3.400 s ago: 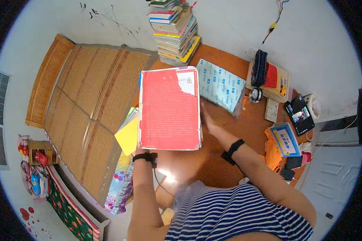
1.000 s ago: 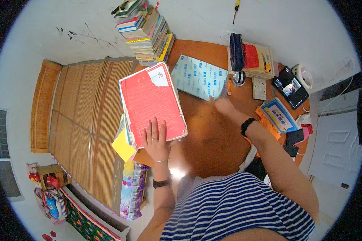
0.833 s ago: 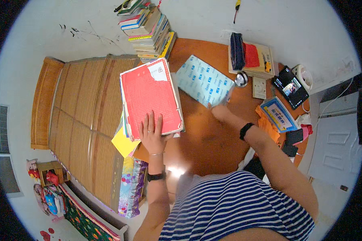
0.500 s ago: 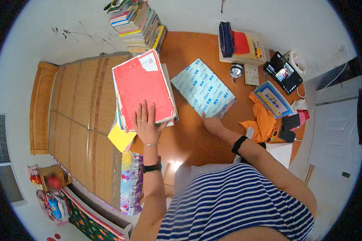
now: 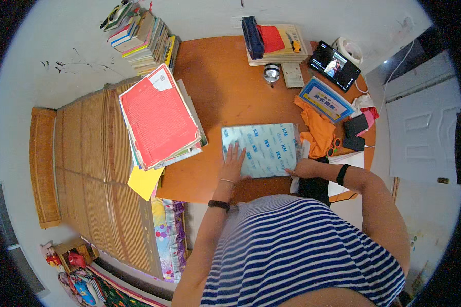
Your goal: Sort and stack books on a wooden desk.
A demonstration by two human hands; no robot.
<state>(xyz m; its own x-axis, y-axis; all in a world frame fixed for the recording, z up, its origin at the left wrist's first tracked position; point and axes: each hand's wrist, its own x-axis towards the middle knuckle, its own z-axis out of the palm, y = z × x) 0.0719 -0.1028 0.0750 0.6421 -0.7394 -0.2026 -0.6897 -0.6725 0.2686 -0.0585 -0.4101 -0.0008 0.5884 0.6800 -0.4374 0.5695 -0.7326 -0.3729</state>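
Here, in the head view, the left hand (image 5: 234, 162) lies flat with fingers spread on the near-left part of a pale blue printed sheet (image 5: 264, 148), pressing rather than gripping. The right hand (image 5: 301, 168) rests at the sheet's near-right corner; whether it pinches that corner cannot be told. The sheet lies flat on the orange-brown desk (image 5: 225, 92), just in front of the person, its right edge beside a crumpled orange cloth (image 5: 316, 130).

The sheet looks thin, glossy and rectangular, so it could slide on the smooth desk, or crease if the two hands push toward each other. To the left, a red-covered book (image 5: 158, 120) tops a loose pile with a yellow sheet (image 5: 144, 181) poking out below. The pile overhangs the desk edge toward a slatted bamboo mat (image 5: 92, 169), and a nudge could tip it. A tall, uneven book stack (image 5: 146, 43) stands at the far corner. A tablet (image 5: 335, 65) and a boxed blue book (image 5: 325, 100) crowd the right side.
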